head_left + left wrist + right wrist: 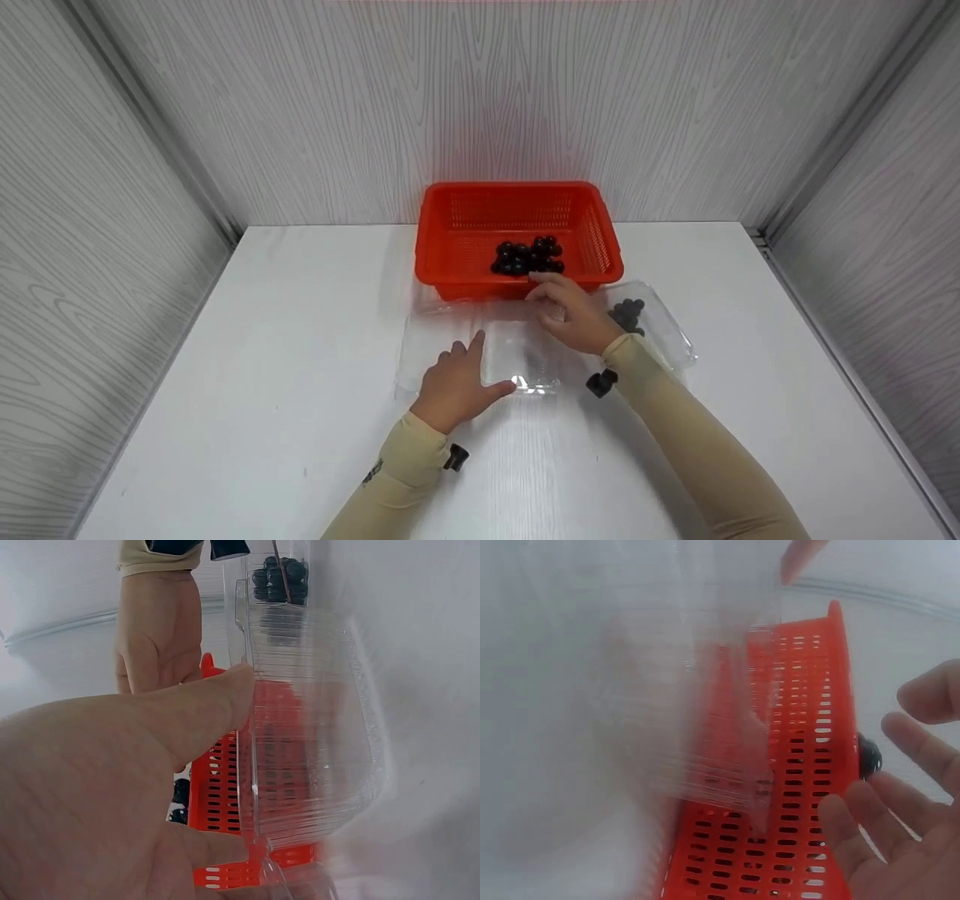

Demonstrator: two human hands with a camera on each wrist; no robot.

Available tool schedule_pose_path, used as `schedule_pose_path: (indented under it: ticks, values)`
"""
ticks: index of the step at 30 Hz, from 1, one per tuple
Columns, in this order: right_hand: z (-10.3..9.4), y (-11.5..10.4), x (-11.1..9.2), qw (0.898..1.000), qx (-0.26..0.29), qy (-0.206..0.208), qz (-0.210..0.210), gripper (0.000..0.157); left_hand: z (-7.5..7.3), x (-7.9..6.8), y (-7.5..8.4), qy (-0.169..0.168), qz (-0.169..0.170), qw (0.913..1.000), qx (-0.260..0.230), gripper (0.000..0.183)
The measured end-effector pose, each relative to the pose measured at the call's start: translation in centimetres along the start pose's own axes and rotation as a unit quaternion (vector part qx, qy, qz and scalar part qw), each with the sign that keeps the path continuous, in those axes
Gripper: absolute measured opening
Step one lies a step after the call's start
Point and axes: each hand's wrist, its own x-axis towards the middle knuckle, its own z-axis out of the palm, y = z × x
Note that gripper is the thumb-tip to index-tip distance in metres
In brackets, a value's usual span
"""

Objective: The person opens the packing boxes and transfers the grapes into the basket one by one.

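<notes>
A clear plastic clamshell container [521, 356] lies spread open in front of the red basket [517, 290]. Across it reaches my left hand [455, 382], fingers spread, and in the left wrist view the thumb [217, 701] rests at the container's edge. At the basket's front rim, my right hand [574, 315] hovers with loosely bent fingers and nothing in them. Bunches of black grapes [517, 262] lie inside the basket, near its front right. In the right wrist view, a few grapes [868, 756] show past the rim beside the fingertips.
A second clear container [671, 330] sits to the right, partly under my right forearm, with a small bunch of dark grapes [628, 311] in it. Everything stands on a white table [315, 337], with pale wood-grain panels [360, 112] behind and at both sides.
</notes>
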Motion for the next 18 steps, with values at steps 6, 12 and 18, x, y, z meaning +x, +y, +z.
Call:
schedule_pose_path:
  ticks: [6, 12, 18]
  values:
    - [0.1, 0.1, -1.4, 0.998, -0.04, 0.0, -0.043, 0.014, 0.0, 0.2, -0.1, 0.004, 0.003, 1.0, 0.002, 0.099]
    - [-0.7, -0.8, -4.1, 0.996, -0.086, -0.007, -0.039, 0.014, -0.1, 0.2, -0.1, 0.004, 0.014, 0.9999, 0.004, 0.089]
    - [-1.7, -1.0, -6.6, 0.99, -0.136, 0.023, -0.005, 0.013, -0.1, -0.1, 0.0, 0.0, 0.018, 0.9998, -0.004, 0.072]
